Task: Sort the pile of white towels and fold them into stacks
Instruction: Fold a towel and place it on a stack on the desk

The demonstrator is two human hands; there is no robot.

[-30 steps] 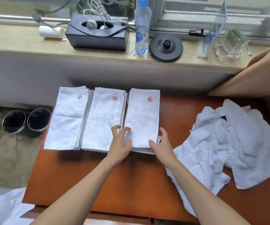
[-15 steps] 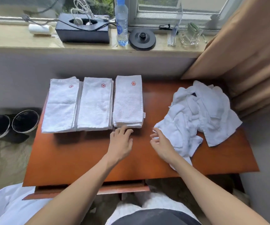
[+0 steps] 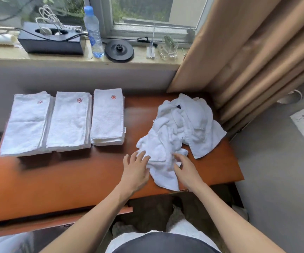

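Here, towel pile [image 3: 182, 128], near edge under spread left fingers [image 3: 138, 157] — right fingers [image 3: 180, 158] relaxed atop it.

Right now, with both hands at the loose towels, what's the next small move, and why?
Probably pinch the nearest loose towel and draw it onto the bare table: the left hand and right hand lie open at the pile's near edge, gripping nothing yet.

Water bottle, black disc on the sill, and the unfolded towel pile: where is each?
Water bottle [image 3: 93, 33]: head view, its clear body.
Black disc [image 3: 119, 52]: head view, its flat top.
Towel pile [image 3: 184, 125]: head view, its crumpled middle.
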